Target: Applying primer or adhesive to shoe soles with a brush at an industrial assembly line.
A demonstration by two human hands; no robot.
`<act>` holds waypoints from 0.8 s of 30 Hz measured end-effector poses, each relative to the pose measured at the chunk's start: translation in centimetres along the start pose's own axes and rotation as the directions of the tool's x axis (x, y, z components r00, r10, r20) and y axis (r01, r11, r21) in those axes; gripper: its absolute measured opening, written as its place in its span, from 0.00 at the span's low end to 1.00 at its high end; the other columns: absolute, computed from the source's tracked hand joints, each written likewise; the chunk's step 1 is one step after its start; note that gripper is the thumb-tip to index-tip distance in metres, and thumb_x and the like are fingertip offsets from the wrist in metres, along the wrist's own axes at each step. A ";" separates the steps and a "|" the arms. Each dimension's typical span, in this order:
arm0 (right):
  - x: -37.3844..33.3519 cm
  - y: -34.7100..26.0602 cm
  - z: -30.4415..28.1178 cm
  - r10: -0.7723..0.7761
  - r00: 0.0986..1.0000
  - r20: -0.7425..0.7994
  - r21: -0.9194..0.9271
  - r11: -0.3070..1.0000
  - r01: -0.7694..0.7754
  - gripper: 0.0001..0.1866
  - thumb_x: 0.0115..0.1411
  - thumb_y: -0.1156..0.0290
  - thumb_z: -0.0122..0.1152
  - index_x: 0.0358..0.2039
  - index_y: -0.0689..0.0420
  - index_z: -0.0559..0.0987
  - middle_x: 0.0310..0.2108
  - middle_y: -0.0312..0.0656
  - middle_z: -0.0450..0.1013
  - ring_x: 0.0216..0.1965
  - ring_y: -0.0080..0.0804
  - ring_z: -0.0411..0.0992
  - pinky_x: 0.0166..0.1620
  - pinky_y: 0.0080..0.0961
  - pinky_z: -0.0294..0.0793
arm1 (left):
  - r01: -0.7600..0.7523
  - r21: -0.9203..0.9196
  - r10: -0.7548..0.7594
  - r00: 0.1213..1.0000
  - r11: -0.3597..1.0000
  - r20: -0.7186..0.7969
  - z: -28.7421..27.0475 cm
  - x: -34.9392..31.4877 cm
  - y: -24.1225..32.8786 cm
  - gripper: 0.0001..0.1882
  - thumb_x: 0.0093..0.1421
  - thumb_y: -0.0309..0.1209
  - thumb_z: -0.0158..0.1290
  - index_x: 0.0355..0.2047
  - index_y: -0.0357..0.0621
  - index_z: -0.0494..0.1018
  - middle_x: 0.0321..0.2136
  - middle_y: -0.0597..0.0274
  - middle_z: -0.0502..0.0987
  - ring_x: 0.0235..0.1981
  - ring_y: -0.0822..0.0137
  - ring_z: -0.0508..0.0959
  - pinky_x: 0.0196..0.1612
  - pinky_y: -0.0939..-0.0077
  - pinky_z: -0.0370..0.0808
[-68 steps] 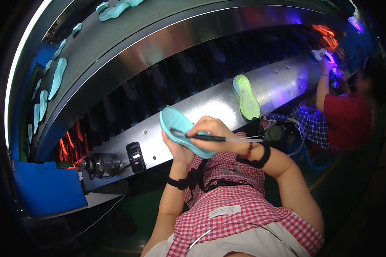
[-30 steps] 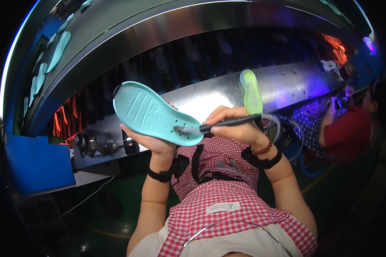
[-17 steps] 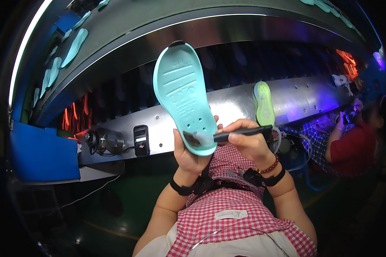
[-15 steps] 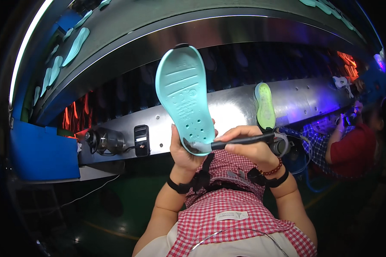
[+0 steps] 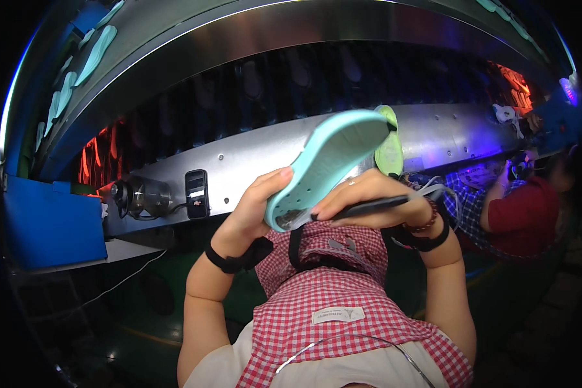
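A turquoise shoe sole (image 5: 335, 143) is in my left hand (image 5: 247, 205), whose thumb and fingers grip its near left edge. The sole is tilted, its far end pointing up and to the right, with a dark patch at that tip. Small holes dot its near end. My right hand (image 5: 372, 194) is closed round the black handle of a brush (image 5: 376, 205). The brush head meets the sole's near end, where a wet-looking grey smear shows. Behind my right hand, a pale hose (image 5: 441, 191) curves near the handle's rear.
A yellow-green sole (image 5: 389, 155) lies on the metal ledge (image 5: 252, 152), partly behind the turquoise one. Left on the ledge are a black phone (image 5: 197, 194) and a glass jug (image 5: 150, 195). A conveyor (image 5: 181, 22) carries several turquoise soles. At right works a person in red (image 5: 524, 204).
The sole has gone from nearly upright and facing me to tilted, its far end swung right and down. My left hand has shifted to its left edge. The brush stays at the near end.
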State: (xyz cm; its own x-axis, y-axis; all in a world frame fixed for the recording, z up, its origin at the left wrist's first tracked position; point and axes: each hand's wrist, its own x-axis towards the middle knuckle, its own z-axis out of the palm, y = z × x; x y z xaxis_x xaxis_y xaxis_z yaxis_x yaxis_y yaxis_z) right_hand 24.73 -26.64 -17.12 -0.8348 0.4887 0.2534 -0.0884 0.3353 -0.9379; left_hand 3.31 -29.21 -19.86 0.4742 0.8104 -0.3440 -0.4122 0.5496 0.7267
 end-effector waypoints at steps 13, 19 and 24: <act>-2.1 -1.0 -2.5 0.082 0.981 0.173 0.000 0.996 -0.084 0.10 0.48 0.79 0.60 0.34 0.63 0.77 0.38 0.49 0.74 0.41 0.39 0.73 0.45 0.28 0.71 | 0.187 0.144 -0.185 0.982 0.972 -0.031 -2.6 -1.6 -0.5 0.30 0.57 0.45 0.44 0.51 0.31 0.61 0.40 0.48 0.72 0.35 0.63 0.76 0.36 0.72 0.76; -2.4 -0.8 -2.7 0.062 0.994 -0.087 0.044 0.997 -0.058 0.10 0.47 0.81 0.61 0.34 0.63 0.78 0.37 0.49 0.74 0.42 0.39 0.73 0.47 0.29 0.71 | 0.174 -0.090 -0.163 0.980 0.981 0.118 -4.1 -1.1 -0.3 0.34 0.52 0.45 0.45 0.51 0.28 0.59 0.42 0.45 0.71 0.39 0.60 0.76 0.39 0.72 0.75; -2.9 -1.6 -3.6 0.080 0.996 -0.031 0.031 0.996 -0.079 0.11 0.48 0.81 0.60 0.35 0.63 0.77 0.38 0.49 0.74 0.43 0.39 0.72 0.47 0.28 0.71 | 0.164 -0.084 -0.156 0.984 0.983 0.089 -4.4 -1.3 0.1 0.34 0.51 0.44 0.49 0.52 0.29 0.59 0.42 0.49 0.71 0.39 0.65 0.75 0.42 0.74 0.73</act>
State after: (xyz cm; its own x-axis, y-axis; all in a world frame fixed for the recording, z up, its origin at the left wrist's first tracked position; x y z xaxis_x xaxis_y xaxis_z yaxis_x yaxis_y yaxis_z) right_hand 29.20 -25.68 -15.54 -0.8220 0.5387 0.1847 -0.0388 0.2706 -0.9619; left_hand -0.77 -29.32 -21.96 0.6002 0.6931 -0.3991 -0.3930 0.6902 0.6077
